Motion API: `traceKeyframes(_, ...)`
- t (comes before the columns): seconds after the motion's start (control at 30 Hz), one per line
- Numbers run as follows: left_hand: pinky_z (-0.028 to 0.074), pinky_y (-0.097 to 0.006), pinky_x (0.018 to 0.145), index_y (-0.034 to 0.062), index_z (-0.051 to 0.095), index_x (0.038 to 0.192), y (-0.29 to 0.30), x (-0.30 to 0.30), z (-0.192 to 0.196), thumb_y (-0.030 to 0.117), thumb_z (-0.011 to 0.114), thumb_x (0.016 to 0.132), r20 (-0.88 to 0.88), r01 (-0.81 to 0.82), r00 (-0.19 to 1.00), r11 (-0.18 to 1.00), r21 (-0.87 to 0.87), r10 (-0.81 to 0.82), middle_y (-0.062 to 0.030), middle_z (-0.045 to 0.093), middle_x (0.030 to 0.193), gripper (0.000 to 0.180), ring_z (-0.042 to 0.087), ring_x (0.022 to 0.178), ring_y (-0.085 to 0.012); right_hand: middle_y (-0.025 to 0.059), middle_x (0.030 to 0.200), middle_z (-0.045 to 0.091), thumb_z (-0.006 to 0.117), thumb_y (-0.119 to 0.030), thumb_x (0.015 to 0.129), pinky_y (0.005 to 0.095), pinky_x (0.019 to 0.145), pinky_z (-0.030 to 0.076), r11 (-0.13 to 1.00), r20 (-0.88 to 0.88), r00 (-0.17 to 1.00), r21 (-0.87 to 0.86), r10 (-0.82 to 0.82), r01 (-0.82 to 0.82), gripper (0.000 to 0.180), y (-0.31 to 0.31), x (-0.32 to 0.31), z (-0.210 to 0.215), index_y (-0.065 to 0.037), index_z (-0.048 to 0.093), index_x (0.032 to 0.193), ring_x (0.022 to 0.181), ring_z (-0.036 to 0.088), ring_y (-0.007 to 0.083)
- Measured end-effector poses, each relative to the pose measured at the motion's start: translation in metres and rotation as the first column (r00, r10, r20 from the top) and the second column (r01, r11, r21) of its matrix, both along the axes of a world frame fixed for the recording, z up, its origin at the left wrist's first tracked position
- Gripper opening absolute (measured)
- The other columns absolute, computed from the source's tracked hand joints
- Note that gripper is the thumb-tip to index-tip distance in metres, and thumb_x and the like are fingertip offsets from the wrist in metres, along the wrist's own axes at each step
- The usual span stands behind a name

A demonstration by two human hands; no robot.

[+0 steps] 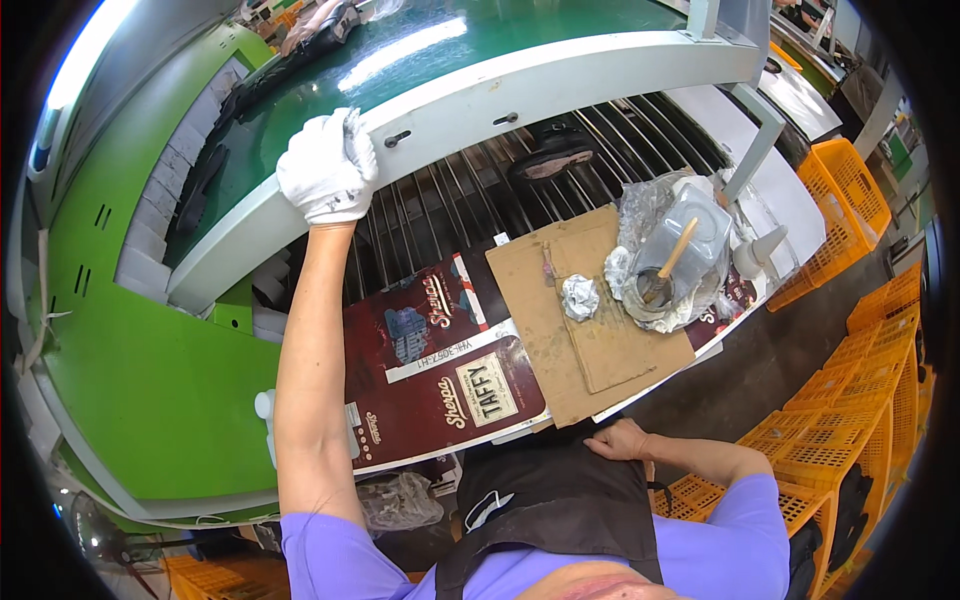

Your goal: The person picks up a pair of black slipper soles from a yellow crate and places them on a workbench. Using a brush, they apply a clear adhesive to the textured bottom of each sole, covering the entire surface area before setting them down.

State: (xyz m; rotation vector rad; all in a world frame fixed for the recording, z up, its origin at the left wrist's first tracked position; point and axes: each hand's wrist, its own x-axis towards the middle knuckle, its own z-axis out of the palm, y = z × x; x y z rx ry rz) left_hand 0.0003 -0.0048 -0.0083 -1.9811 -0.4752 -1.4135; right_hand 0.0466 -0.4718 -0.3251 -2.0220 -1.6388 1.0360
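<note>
My left hand (330,168), in a white glove, reaches forward with its fingers bent over the pale metal crossbar (450,98) of a conveyor machine. Below that bar, a dark shoe (552,152) lies on a bed of metal rollers (440,205). Bare and low, my right hand (618,440) rests against my black apron (560,480), close to the table's near edge. Its fingers look loosely extended and partly hidden, with nothing visible in them. Ahead of it lies brown cardboard (640,365), bearing a crumpled whitish wad (580,297).
A plastic-wrapped pot (655,290) with a wooden-handled brush (680,245) stands right of the wad, beside a white nozzle bottle (758,252). Dark red printed board (440,400) covers the left worktop. Green machine housing (150,390) flanks my left; orange crates (830,420) stand at right.
</note>
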Motion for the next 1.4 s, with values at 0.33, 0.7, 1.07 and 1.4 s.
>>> traceKeyframes(0.33,0.042,-0.036,0.058,0.0178,0.065,0.08,-0.004,0.002,0.003,0.027,0.061,0.079,0.006,-0.029,1.0,0.999,-0.028,0.029,-0.0009,0.059,0.077,0.01,0.057,0.067,-0.0212,0.0149,0.054,0.057,0.05,-0.041,0.088,0.044,0.054,0.047,0.999,0.004,1.0,0.033,-0.018,0.018,0.048,-0.003,0.001,-0.011,-0.007,0.058,0.056,0.054,0.058,0.0351)
traceKeyframes(0.7,0.049,-0.038,0.066,0.0122,0.068,0.081,-0.026,0.011,0.011,0.03,0.057,0.086,0.05,-0.162,0.981,0.935,-0.314,0.187,-0.0061,0.065,0.084,0.021,0.062,0.074,-0.0268,0.0144,0.055,0.057,0.051,-0.042,0.088,0.0429,0.053,0.047,0.998,-0.002,0.998,-0.036,-0.061,0.06,0.046,-0.003,0.001,-0.008,-0.008,0.059,0.057,0.054,0.058,0.0348)
traceKeyframes(1.07,0.048,-0.04,0.066,0.0076,0.065,0.083,-0.033,0.014,0.016,0.023,0.064,0.083,0.036,-0.056,0.997,0.945,-0.323,0.071,-0.0093,0.064,0.085,0.016,0.061,0.074,-0.0281,0.0139,0.068,0.064,0.046,-0.045,0.088,0.0449,0.062,0.052,0.988,0.034,0.997,-0.132,-0.073,0.076,0.043,-0.005,-0.009,-0.008,-0.013,0.067,0.069,0.065,0.063,0.0346)
traceKeyframes(1.4,0.049,-0.041,0.068,0.0084,0.069,0.093,-0.029,0.011,0.02,0.038,0.047,0.093,-0.13,-0.142,0.987,0.893,-0.427,0.095,-0.0117,0.066,0.091,0.037,0.063,0.079,-0.03,0.0178,0.068,0.065,0.047,-0.041,0.087,0.0448,0.064,0.053,0.865,0.265,0.887,-0.238,-0.379,0.441,0.044,-0.008,-0.025,0.07,-0.007,0.069,0.071,0.067,0.065,0.0346)
